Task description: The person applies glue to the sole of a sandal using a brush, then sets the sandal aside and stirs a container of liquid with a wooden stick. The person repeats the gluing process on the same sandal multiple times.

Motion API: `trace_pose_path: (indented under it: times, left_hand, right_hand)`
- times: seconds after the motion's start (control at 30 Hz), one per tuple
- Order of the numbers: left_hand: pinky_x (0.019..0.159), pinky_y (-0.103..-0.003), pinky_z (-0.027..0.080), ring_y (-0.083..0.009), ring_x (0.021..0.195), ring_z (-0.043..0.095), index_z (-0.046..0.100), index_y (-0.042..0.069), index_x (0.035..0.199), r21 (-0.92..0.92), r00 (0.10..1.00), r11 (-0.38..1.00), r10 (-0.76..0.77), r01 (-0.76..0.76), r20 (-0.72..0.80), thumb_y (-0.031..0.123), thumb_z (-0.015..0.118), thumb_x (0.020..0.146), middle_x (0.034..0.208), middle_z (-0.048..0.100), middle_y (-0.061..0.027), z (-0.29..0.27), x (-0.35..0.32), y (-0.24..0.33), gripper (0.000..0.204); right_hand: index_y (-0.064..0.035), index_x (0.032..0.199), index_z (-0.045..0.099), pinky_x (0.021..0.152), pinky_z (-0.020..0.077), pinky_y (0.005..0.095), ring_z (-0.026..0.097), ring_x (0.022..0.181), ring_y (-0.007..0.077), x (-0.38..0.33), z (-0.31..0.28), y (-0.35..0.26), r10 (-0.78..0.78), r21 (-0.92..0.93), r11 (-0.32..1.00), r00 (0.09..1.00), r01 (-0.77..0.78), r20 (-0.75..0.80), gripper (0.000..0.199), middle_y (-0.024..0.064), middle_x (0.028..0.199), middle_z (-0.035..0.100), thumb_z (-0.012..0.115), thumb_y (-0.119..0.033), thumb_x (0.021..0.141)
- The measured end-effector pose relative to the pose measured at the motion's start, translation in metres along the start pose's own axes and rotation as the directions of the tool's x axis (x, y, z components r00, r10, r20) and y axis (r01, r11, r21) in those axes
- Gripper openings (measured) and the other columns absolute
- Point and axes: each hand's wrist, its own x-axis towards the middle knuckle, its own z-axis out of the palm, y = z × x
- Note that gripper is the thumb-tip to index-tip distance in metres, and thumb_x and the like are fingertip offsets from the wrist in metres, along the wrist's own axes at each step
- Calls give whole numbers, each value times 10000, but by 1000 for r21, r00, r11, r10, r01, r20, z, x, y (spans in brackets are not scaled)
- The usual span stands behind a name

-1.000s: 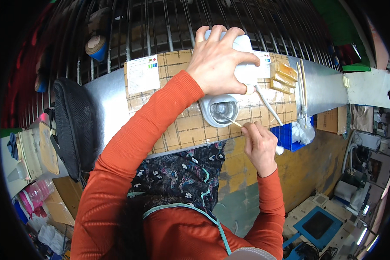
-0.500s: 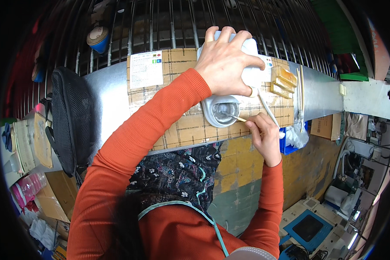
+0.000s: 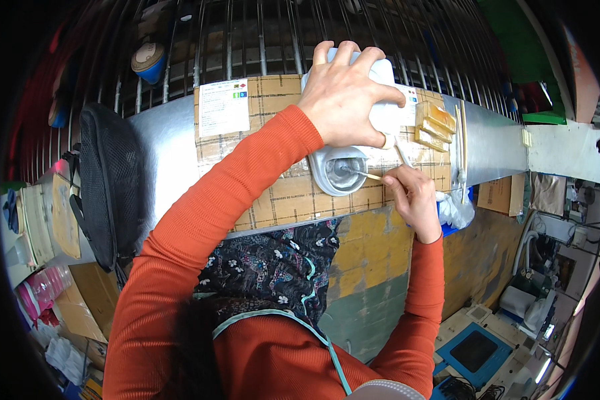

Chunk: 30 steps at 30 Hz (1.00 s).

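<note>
Head: left grip (image 3: 345, 100) widely clasps white container (image 3: 384, 118); right grip (image 3: 413, 195) (closed) pinches a stick (image 3: 369, 176).

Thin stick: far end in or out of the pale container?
In: the thin stick runs from the right hand past the rim of the pale container, its far end inside the opening.

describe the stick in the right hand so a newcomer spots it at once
On the metal bench, find the cardboard sheet. Near its front edge, the right hand reaches toward a white container with a round opening. The thin, pale stick is the one dipping inside, unlike the longer sticks lying farther right.
</note>
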Motion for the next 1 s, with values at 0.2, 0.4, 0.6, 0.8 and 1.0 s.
trace_pose_path:
  times: [0.2, 0.4, 0.6, 0.8, 1.0]
  left_hand:
    - [1055, -542, 219, -338, 1236, 392, 716, 351, 994, 8, 1000, 1000, 14, -14, -13, 489, 737, 687, 1321, 485, -119, 1, 1, -3, 337]
    - [1056, -534, 212, -333, 1234, 395, 720, 343, 981, 22, 999, 1000, 15, -14, -40, 538, 703, 733, 1315, 491, -120, 4, 0, -2, 316]
    - [1052, -530, 212, -328, 1230, 396, 721, 345, 980, 11, 1000, 1000, 13, -13, -28, 521, 707, 729, 1306, 495, -116, 2, 0, -2, 307]
    - [1050, -525, 212, -319, 1225, 400, 722, 346, 977, 16, 999, 1000, 13, -12, -45, 521, 705, 732, 1295, 499, -110, 3, -1, -2, 302]
    - [1046, -520, 212, -316, 1224, 400, 724, 345, 972, 12, 998, 1000, 13, -13, -55, 525, 703, 735, 1294, 500, -106, 3, -1, -2, 298]
  right_hand:
    - [-31, 787, 626, 560, 459, 364, 574, 605, 288, 6, -12, -2, 102, 204, 971, 986, -128, 133, 107, 96, 679, 569, 690, -111, 818]
    - [-33, 781, 621, 567, 467, 387, 592, 615, 306, 13, -8, 4, -103, 103, 990, 994, 99, 30, 101, 107, 702, 606, 681, -102, 824]
    - [-28, 772, 613, 589, 481, 382, 608, 661, 309, 18, -19, 1, 91, 108, 987, 966, -119, 240, 105, 112, 755, 631, 684, -90, 818]
    - [-32, 785, 609, 584, 479, 373, 609, 650, 291, 21, -14, -1, -50, 169, 985, 996, 38, 67, 106, 102, 716, 607, 693, -91, 809]
    - [-30, 785, 605, 560, 471, 372, 610, 626, 288, 17, -11, 2, -24, 12, 1000, 990, 23, 141, 129, 111, 726, 617, 647, -130, 854]
